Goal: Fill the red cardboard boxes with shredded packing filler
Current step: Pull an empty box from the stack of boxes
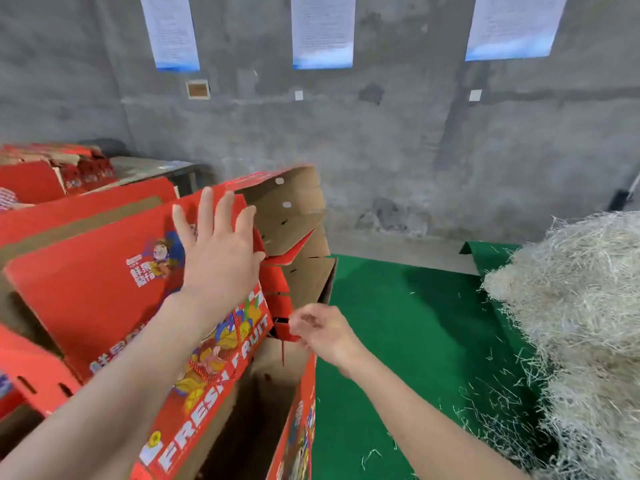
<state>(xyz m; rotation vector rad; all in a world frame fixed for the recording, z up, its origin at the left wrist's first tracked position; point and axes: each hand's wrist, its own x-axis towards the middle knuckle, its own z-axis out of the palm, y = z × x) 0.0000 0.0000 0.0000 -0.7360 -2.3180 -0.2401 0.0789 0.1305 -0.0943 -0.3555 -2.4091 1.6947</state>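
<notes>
A red cardboard box (pixel 104 292) printed with "FRESH FRUIT" stands open in front of me, its big lid flap raised. My left hand (pixel 218 251) presses flat against that lid with straight, spread fingers. My right hand (pixel 322 330) pinches a small red side flap (pixel 282 327) at the box's right edge. The brown inside of the box (pixel 256 403) shows below, with no filler visible in it. A large pile of pale shredded packing filler (pixel 581 323) lies at the right.
More red boxes (pixel 38 178) are stacked at the left and behind. A green mat (pixel 408 341) covers the surface between the box and the filler, with loose shreds scattered on it. A grey concrete wall (pixel 381 133) with hanging papers rises behind.
</notes>
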